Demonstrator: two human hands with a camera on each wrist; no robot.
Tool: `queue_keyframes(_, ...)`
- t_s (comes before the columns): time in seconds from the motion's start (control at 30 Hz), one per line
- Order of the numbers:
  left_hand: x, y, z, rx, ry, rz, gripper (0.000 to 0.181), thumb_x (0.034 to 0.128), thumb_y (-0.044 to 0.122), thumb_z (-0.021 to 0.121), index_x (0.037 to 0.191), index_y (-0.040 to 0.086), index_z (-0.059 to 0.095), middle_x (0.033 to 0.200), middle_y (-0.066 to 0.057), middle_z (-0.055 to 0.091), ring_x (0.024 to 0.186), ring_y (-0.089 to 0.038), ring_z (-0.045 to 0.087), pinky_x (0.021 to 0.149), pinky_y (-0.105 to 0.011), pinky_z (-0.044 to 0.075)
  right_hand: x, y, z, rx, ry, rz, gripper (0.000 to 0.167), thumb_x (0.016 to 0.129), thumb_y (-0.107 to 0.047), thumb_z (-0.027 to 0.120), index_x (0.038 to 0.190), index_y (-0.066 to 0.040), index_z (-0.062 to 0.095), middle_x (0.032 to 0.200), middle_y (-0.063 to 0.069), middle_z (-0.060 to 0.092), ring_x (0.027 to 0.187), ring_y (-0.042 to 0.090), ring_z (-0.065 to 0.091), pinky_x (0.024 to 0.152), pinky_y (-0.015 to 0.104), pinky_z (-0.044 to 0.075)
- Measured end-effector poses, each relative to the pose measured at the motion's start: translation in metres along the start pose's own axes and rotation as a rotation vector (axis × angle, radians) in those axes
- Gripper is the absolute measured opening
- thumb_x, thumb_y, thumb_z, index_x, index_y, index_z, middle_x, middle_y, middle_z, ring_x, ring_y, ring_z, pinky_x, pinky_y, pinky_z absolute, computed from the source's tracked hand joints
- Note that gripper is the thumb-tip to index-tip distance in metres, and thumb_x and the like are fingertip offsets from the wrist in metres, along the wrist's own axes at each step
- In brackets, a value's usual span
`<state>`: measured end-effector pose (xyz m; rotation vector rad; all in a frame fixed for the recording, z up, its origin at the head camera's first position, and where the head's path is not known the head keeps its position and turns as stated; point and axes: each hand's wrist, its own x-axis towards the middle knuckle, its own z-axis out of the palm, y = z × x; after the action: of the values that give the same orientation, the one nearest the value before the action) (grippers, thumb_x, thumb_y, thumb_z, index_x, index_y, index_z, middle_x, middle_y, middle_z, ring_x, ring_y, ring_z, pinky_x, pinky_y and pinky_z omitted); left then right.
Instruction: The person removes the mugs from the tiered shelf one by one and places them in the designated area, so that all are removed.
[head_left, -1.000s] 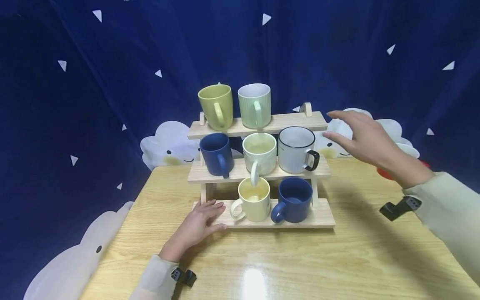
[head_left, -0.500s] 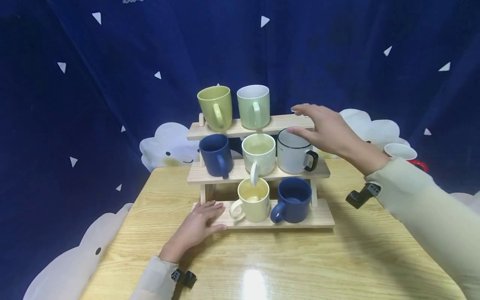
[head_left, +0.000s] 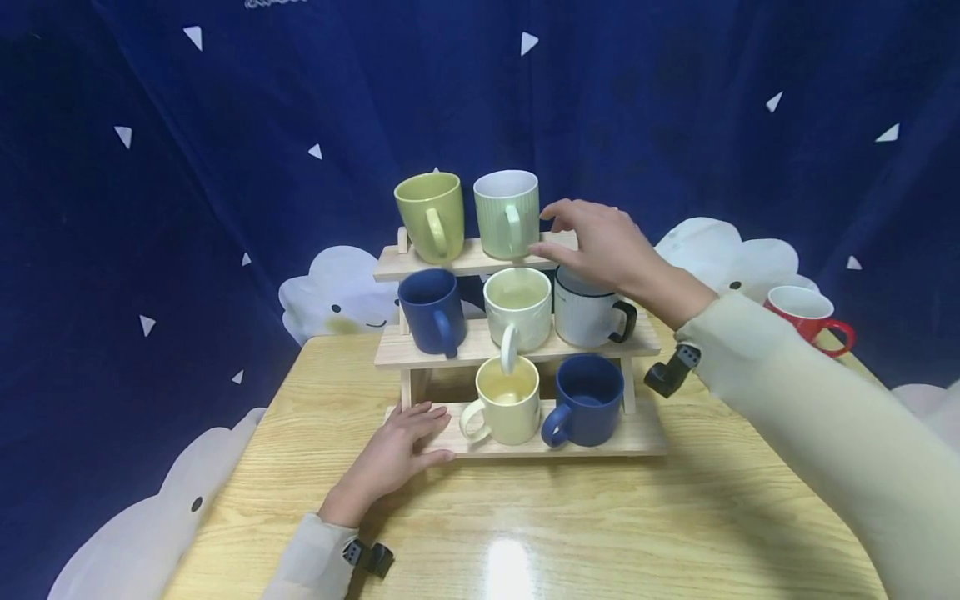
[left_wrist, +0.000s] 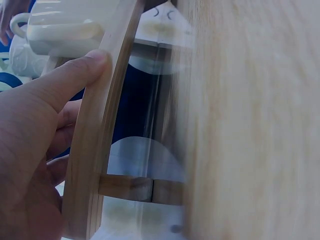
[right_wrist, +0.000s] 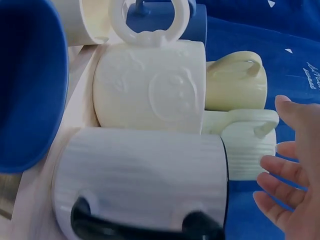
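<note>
A three-tier wooden mug rack stands on the table. My left hand rests on the left end of its bottom shelf; in the left wrist view the thumb lies against the board's edge. My right hand is at the top shelf, thumb and fingers spread apart, just right of a ribbed mint-green mug. The right wrist view shows that hand beside the mug, holding nothing. An olive-green mug stands left of it. Below my right hand is a white mug with black rim, partly covered.
The middle shelf also bears a blue mug and a cream-white mug. On the bottom shelf are a pale yellow mug and a dark blue mug. A red mug stands at the right on the table.
My right hand has moved left from beyond the rack's right end, over the black-rimmed mug, to the mint mug's side. The left hand has stayed put.
</note>
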<state>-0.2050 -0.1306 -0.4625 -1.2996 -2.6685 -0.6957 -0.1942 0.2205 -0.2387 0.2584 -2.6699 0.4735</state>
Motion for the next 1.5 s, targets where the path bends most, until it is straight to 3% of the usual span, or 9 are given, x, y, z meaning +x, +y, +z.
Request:
queue_keyframes(0.23,0.001,0.0,-0.001,0.005,0.017,0.013,0.062,0.0839,0.05,0.072,0.131,0.01,0.063,0.137,-0.003,0.058,0.132,-0.036,0.046,0.111,-0.063,0.023,0.015,-0.011,0.009,-0.019,0.011,0.006,0.051,0.093,-0.053,0.061,0.119,-0.009,0.06,0.104,0.009,0.065,0.093,0.026,0.059,0.082,0.045,0.048)
queue_keyframes(0.4,0.002,0.0,-0.001,0.01,0.016,0.019,0.063,0.0845,0.052,0.07,0.132,0.011,0.063,0.137,-0.003,0.058,0.132,-0.036,0.046,0.111,-0.064,0.023,0.022,-0.017,0.014,-0.049,0.025,0.044,0.051,0.094,-0.053,0.059,0.119,-0.009,0.06,0.105,0.01,0.066,0.094,0.028,0.061,0.081,0.046,0.049)
queue_keyframes(0.87,0.002,0.002,-0.001,0.007,0.01,0.014,0.062,0.0839,0.049,0.072,0.132,0.01,0.063,0.137,-0.004,0.058,0.132,-0.036,0.046,0.112,-0.062,0.022,0.03,-0.023,0.023,-0.082,0.053,0.076,0.041,0.097,-0.046,0.057,0.112,-0.008,0.059,0.101,0.011,0.067,0.09,0.032,0.063,0.078,0.05,0.049)
queue_keyframes(1.0,0.002,0.002,-0.001,0.007,0.006,0.011,0.063,0.0843,0.05,0.071,0.132,0.01,0.062,0.138,-0.003,0.057,0.133,-0.036,0.045,0.112,-0.062,0.022,0.028,-0.022,0.024,-0.059,0.082,0.078,0.036,0.098,-0.04,0.057,0.111,-0.007,0.058,0.104,0.013,0.069,0.093,0.034,0.064,0.08,0.051,0.049)
queue_keyframes(1.2,0.001,0.001,0.0,0.012,0.002,0.009,0.063,0.0848,0.052,0.07,0.132,0.01,0.062,0.138,-0.003,0.057,0.133,-0.035,0.045,0.112,-0.062,0.022,0.022,-0.019,0.024,-0.003,0.118,0.105,0.032,0.099,-0.034,0.053,0.108,-0.005,0.059,0.092,0.012,0.066,0.082,0.032,0.061,0.073,0.048,0.048)
queue_keyframes(1.5,0.0,-0.001,0.001,0.018,0.011,0.016,0.064,0.0851,0.054,0.068,0.132,0.01,0.063,0.137,-0.003,0.058,0.133,-0.035,0.045,0.112,-0.063,0.023,0.019,-0.01,0.017,0.115,0.098,0.186,0.032,0.102,-0.023,0.05,0.123,0.0,0.058,0.098,0.014,0.065,0.084,0.03,0.059,0.076,0.043,0.047)
